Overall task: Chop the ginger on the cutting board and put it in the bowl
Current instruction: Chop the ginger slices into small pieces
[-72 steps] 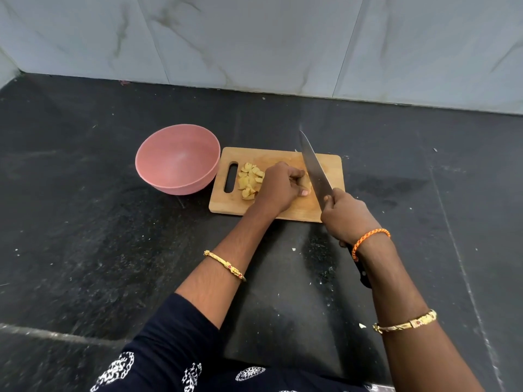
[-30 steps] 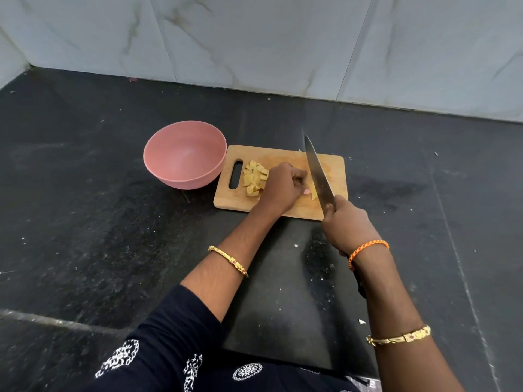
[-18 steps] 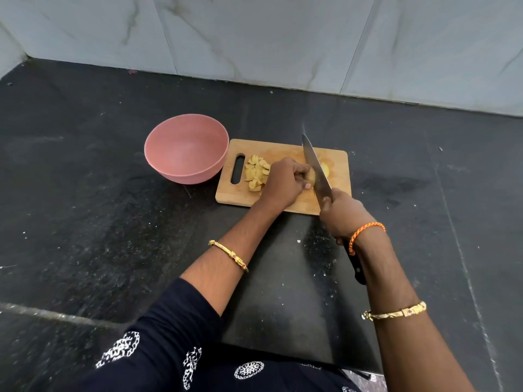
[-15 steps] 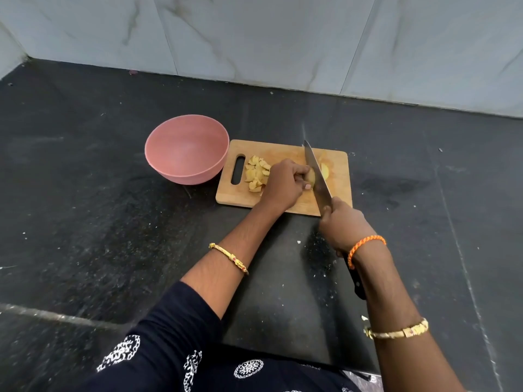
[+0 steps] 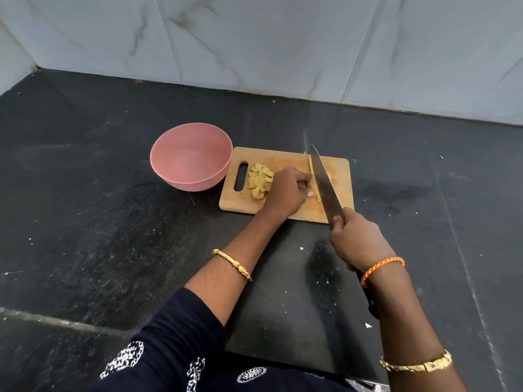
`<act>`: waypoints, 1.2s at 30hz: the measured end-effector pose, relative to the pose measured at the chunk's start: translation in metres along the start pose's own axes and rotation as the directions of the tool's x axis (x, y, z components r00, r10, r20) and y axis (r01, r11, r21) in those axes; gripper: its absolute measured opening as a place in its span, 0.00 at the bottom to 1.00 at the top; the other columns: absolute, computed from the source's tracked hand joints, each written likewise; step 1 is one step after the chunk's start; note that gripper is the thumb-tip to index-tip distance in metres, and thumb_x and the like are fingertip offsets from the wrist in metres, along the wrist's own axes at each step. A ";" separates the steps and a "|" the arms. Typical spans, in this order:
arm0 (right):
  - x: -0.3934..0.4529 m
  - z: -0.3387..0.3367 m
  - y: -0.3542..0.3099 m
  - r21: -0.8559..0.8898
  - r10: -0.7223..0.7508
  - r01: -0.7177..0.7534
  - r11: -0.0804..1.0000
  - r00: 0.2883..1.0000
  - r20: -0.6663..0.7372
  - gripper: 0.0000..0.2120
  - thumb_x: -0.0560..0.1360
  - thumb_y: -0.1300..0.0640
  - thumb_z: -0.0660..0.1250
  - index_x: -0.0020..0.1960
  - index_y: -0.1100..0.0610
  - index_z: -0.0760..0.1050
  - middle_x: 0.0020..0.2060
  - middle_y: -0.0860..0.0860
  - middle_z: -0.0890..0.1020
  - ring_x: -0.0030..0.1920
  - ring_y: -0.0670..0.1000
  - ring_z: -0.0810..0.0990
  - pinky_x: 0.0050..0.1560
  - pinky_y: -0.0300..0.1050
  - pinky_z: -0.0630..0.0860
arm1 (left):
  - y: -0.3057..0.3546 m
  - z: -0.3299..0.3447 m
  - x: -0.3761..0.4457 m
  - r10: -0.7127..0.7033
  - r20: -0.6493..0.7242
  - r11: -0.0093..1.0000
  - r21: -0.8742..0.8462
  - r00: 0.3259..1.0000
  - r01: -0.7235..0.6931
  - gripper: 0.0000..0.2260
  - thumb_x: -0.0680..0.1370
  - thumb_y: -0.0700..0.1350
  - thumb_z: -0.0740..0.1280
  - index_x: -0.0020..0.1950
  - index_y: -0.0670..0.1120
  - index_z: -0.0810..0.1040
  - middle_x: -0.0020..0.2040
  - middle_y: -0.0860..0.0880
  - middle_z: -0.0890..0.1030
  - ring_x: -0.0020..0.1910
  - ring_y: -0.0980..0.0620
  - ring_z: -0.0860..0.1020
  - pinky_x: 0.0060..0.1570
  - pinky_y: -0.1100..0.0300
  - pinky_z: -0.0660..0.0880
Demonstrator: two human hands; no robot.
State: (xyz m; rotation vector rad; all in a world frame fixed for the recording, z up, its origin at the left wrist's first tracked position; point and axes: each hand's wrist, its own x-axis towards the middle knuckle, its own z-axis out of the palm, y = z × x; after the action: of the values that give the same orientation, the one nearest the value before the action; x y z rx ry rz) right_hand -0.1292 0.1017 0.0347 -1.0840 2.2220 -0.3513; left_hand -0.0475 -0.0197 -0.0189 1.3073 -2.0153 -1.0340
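Black stone, matte and flecked with pale scratches and crumbs, makes up the table (image 5: 113, 236), which fills most of the frame below a wall (image 5: 283, 46) of glossy grey-white marble-patterned tiles across the top. Just above the middle of the frame lies a rectangular cutting board (image 5: 283, 158) of light wood with rounded corners and a slotted handle hole at its left end. Touching or just beside that left end sits a round bowl (image 5: 191, 164) of smooth, dull pink plastic; nothing shows inside it.

On the left part of the board, next to the slot, a small heap of chopped ginger (image 5: 259, 180) lies in rough yellow-tan chips. The left hand (image 5: 288, 190) rests on the middle of the board with its fingers curled down, knuckles toward the blade; it seems to be holding an uncut piece of ginger, but the fingers hide it, so I cannot tell for sure. Thin yellow slivers (image 5: 310, 165) show along the left side of the blade.

The right hand (image 5: 356, 241) is wrapped tightly round the dark handle of a knife (image 5: 325, 185), whose long, smooth steel blade narrows to a point and slants up and left over the right half of the board, just beside the left hand's knuckles.

A thin gold bangle circles the left forearm; an orange braided cord and a gold bracelet circle the right. A dark blue sleeve with white print shows at the bottom.
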 end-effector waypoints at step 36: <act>-0.001 0.002 0.008 0.045 -0.049 0.052 0.998 0.997 -0.051 0.09 0.81 0.54 0.53 0.47 0.57 0.68 0.44 0.60 0.76 0.35 0.56 0.74 0.43 0.52 0.78 | -0.003 0.000 -0.001 -0.004 -0.011 0.999 -0.043 1.000 0.003 0.18 0.71 0.36 0.73 0.60 0.38 0.78 0.54 0.44 0.81 0.44 0.58 0.75 0.49 0.69 0.70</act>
State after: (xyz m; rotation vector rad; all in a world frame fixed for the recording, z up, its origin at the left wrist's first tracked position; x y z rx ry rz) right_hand -0.1325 0.1076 0.0291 -1.1197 2.2220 -0.4541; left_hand -0.0452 -0.0193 -0.0214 1.2915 -1.9726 -1.0641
